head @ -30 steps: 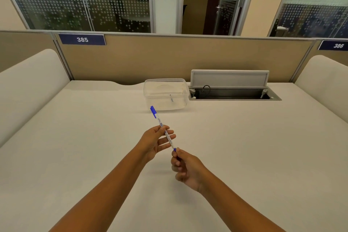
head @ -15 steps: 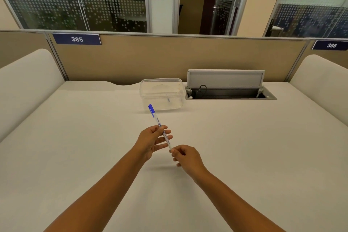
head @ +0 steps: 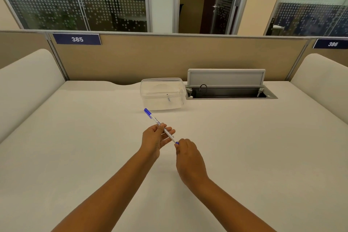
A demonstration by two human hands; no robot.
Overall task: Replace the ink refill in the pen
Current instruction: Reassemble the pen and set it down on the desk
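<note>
A white pen [head: 154, 119] with a blue cap is held above the middle of the white desk [head: 75, 147], its capped end pointing away to the left. My left hand [head: 154, 140] grips the barrel between thumb and fingers. My right hand [head: 185, 153] pinches the pen's near blue end with its fingertips; that end is mostly hidden by the fingers. A clear plastic box [head: 162, 93] stands behind the pen and holds a small dark thing that I cannot make out.
An open cable hatch [head: 228, 94] with a raised grey flap sits in the desk to the right of the box. A tan partition [head: 169, 58] closes the back. Padded white side panels [head: 28, 84] flank the desk.
My right hand has turned over at the pen's near end, from knuckles curled under to back of hand up. The pen and left hand stay almost where they were.
</note>
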